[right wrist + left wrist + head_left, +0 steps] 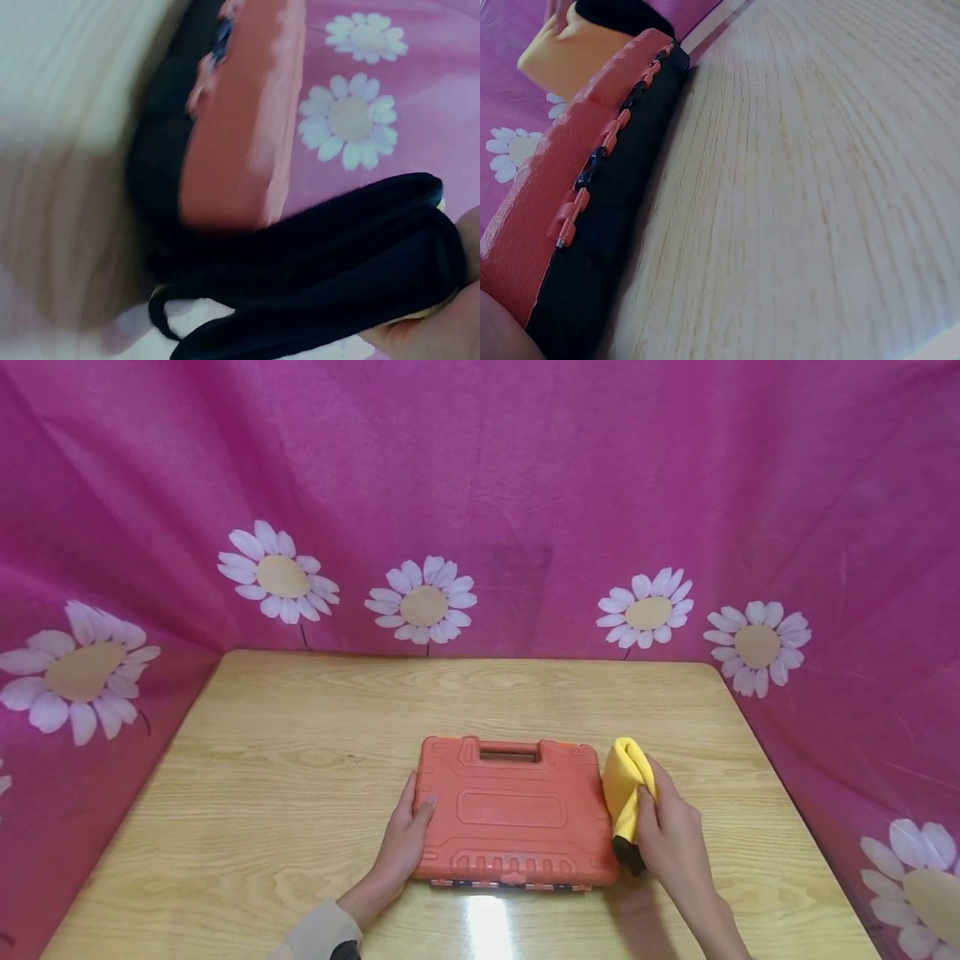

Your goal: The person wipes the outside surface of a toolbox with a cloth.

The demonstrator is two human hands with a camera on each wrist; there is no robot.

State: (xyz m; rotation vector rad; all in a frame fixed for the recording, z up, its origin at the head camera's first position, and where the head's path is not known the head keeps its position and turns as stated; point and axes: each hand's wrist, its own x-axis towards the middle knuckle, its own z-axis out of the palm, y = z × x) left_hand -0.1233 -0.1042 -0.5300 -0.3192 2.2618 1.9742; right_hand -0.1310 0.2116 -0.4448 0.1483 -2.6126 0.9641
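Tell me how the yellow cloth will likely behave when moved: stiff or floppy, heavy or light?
The yellow cloth will probably flop, since its folds look soft and rounded. It is likely light, as the right hand alone grips it by one side. Its layers may spread, since they gape apart at the dark edge in the right wrist view.

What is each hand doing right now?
Left hand: holding the case by its left edge, thumb on top.
Right hand: holding the folded yellow cloth at the case's right side.
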